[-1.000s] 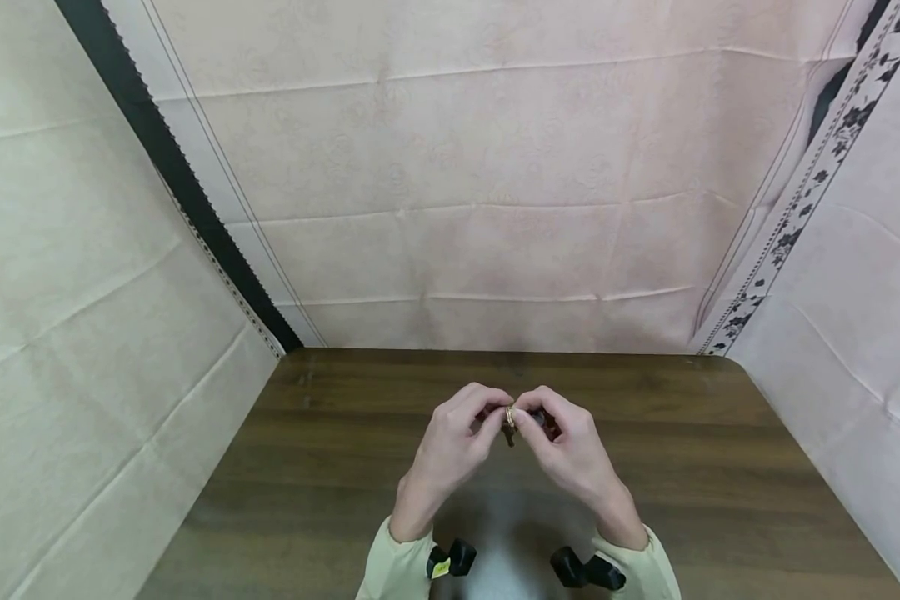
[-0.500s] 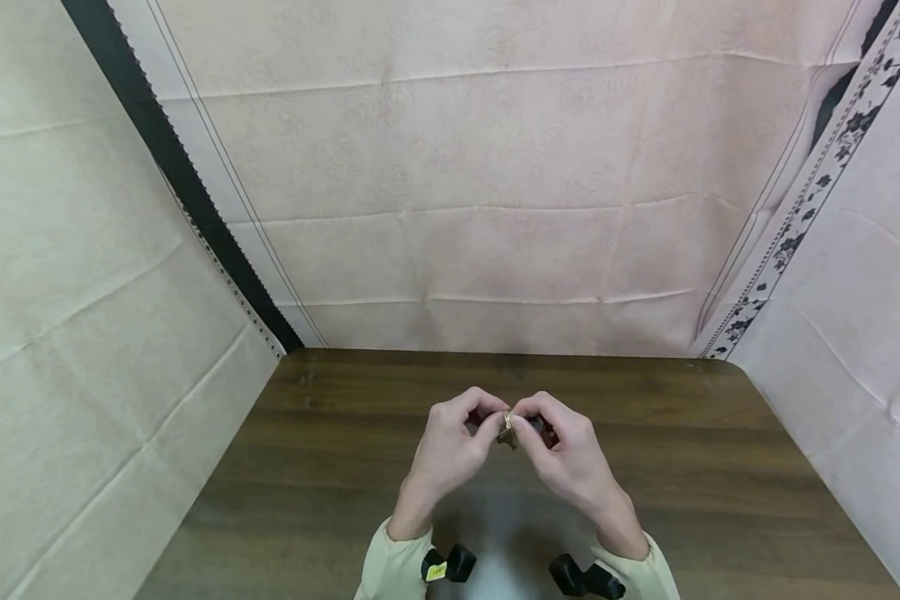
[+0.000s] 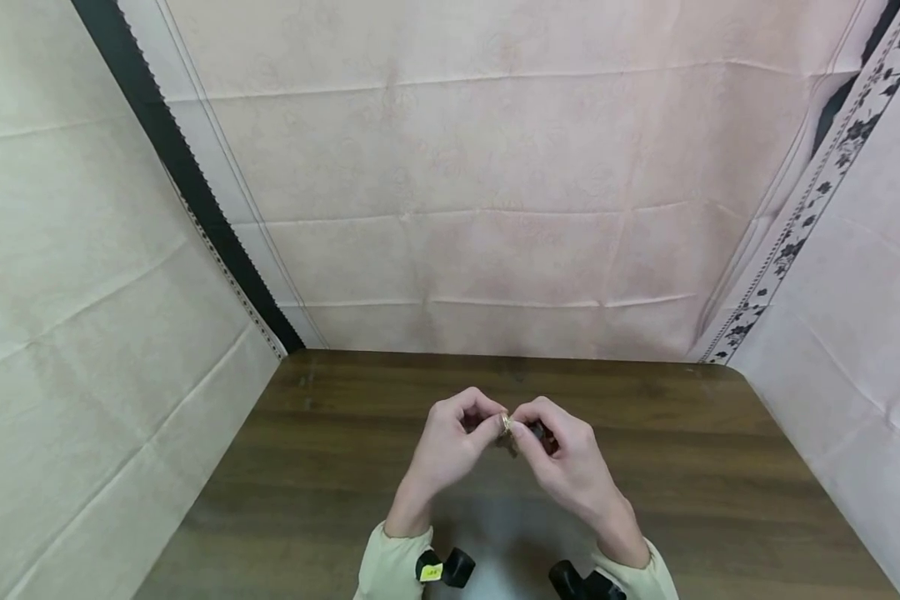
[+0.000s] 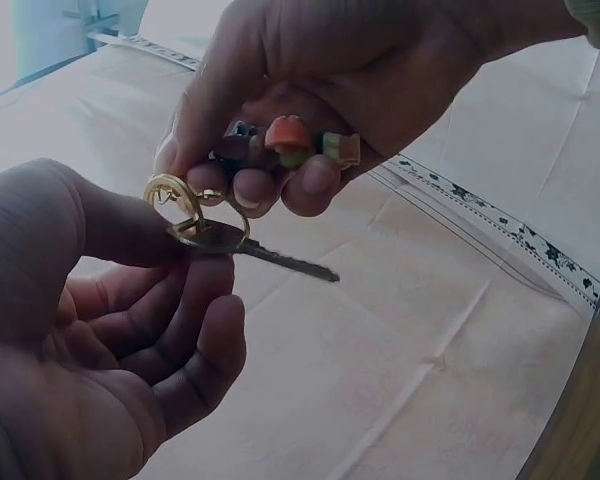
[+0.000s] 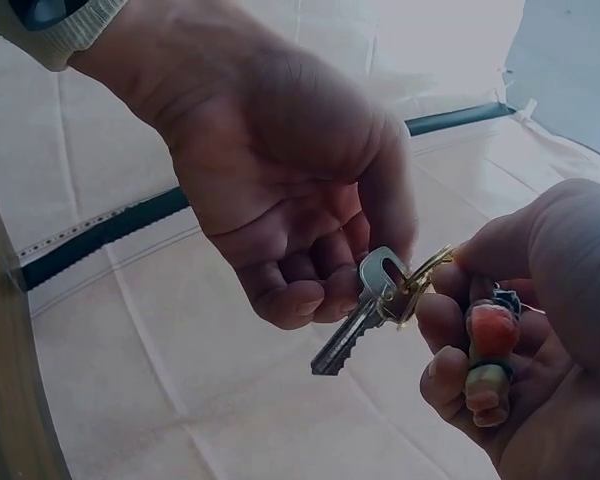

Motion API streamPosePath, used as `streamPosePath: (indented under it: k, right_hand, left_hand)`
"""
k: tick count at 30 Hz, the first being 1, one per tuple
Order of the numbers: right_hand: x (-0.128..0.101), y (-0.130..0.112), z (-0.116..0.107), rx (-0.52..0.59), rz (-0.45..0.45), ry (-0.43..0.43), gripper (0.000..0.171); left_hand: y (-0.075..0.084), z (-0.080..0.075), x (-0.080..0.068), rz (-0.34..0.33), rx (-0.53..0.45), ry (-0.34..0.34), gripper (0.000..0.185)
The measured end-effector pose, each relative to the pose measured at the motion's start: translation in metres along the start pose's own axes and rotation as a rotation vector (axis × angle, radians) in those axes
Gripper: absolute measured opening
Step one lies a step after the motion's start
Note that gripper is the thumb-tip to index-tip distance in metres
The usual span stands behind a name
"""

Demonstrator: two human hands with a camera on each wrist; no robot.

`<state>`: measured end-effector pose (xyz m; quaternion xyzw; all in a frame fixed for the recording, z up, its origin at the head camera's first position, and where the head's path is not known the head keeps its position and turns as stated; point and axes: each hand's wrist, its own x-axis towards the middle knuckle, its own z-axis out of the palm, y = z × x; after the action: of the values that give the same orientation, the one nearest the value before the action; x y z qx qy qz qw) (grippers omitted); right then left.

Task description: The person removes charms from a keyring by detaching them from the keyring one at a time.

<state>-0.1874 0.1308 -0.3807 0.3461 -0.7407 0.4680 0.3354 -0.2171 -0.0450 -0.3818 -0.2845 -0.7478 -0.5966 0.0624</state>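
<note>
Over the table, my left hand [image 3: 448, 446] and my right hand [image 3: 572, 454] meet at a gold-coloured key ring [image 5: 417, 287]. In the left wrist view, the left thumb and fingers pinch the head of a metal key [image 4: 290, 264], whose blade sticks out past the fingertips. The ring runs through the key's head. My right thumb and index finger pinch the ring's other side. A small figure charm [image 5: 493, 335], orange-red and green, lies against the curled right fingers. Part of the ring is hidden behind the fingertips.
Beneath the hands is a brown wood-grain table [image 3: 330, 483]. Pale cloth sheets [image 3: 480, 167] hang behind it and along both sides. A black camera mount [image 3: 450, 568] sits on each wrist.
Both hands have sunk slightly in the head view, still joined at the ring. The key has tilted from hanging straight down and shows less between the fingers.
</note>
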Motion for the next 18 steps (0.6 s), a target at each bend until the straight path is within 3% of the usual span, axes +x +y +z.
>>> streamPosePath:
  k: [4,7,9,13,18]
  right_hand:
    - [0.0006,0.0001,0.0008,0.011,-0.005,-0.001,0.020]
    - [0.0003,0.0006,0.0005,0.013,0.000,-0.005,0.015]
    - [-0.0002,0.0007,0.0001,0.011,0.013,-0.005,0.012]
    - [-0.0008,0.0013,-0.0001,0.015,0.032,-0.005,0.010]
    - [-0.0004,0.0019,0.0017,0.014,0.031,0.005,0.017]
  left_hand:
    - [-0.0006,-0.0010,0.0016,-0.010,-0.027,0.001,0.004]
    - [0.0002,-0.0009,0.0012,0.030,0.042,-0.019,0.004]
    - [0.0008,-0.0011,0.0005,0.100,0.125,-0.030,0.006]
    - [-0.0001,-0.0019,0.0002,0.302,0.287,0.004,0.009]
    - [-0.0063,-0.0023,0.0050,0.542,0.390,0.075,0.014]
